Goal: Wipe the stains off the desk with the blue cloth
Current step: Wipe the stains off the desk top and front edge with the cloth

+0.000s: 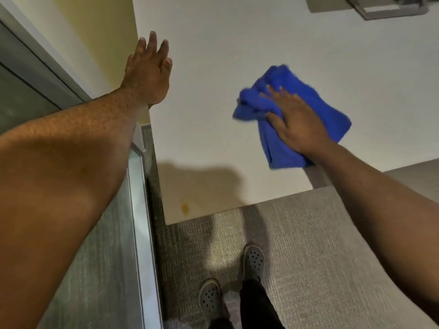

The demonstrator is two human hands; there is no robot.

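Note:
A crumpled blue cloth (pixel 280 91) lies on the white desk (pixel 237 43), right of centre. My right hand (pixel 299 122) presses flat on the cloth with fingers spread, covering its middle. A small yellowish stain (pixel 184 207) marks the desk near its front left corner, in shadow. My left hand (pixel 148 72) rests at the desk's left edge with fingers apart and holds nothing.
A grey object with a pale frame (pixel 380 5) sits at the desk's far right. A yellow wall (pixel 99 32) and a glass partition with a metal frame (pixel 140 210) run along the left. Grey carpet (pixel 308 233) and my two shoes are below.

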